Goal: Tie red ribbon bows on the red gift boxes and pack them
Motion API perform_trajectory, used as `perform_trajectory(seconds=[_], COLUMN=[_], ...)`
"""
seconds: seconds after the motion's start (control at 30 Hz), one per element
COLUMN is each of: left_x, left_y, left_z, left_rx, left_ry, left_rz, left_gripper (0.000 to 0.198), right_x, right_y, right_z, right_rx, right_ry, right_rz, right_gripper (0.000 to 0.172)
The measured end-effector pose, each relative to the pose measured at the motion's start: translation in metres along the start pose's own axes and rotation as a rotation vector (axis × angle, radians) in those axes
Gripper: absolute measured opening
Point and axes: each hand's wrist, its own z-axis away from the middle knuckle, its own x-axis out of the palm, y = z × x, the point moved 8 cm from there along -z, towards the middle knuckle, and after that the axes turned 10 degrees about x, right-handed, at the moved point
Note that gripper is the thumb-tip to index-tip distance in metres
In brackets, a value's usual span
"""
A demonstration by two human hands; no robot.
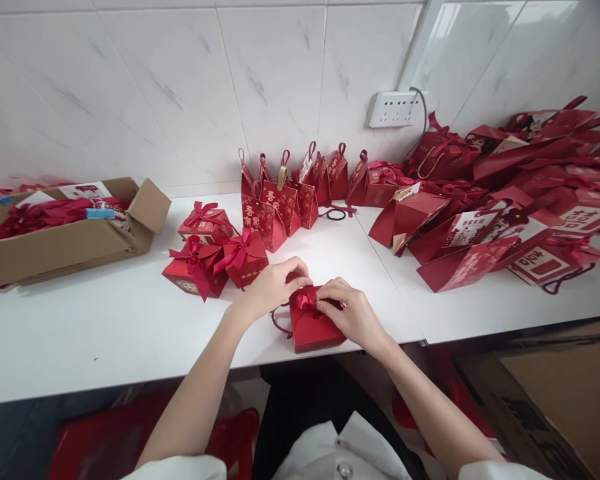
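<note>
Three bow-topped red boxes sit near the left hand.

The gift box is red; its ribbon is a glossy deeper red. The upright boxes are dark red and carry pale lettering and fine pale motifs. The worktop is white. The wall tiles are white with grey marbled veins. The carton is brown, the socket strip white.
</note>
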Motion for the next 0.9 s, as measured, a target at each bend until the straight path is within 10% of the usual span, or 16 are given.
perform_trajectory(seconds=[0.47, 0.9], left_x=[0.015, 0.023], left_y=[0.024, 0.029], left_z=[0.031, 0.051], left_rx=[0.22, -0.089], left_ry=[0.175, 0.351], left_rz=[-0.22, -0.238], left_gripper=[0.016, 0.03], right_x=[-0.005, -0.008], right_y=[0.0, 0.001], right_z=[0.002, 0.006], right_rx=[0.047, 0.038], right_ry=[0.083, 0.171], right_rz=[-0.052, -0.063], right_gripper=[0.01, 0.008])
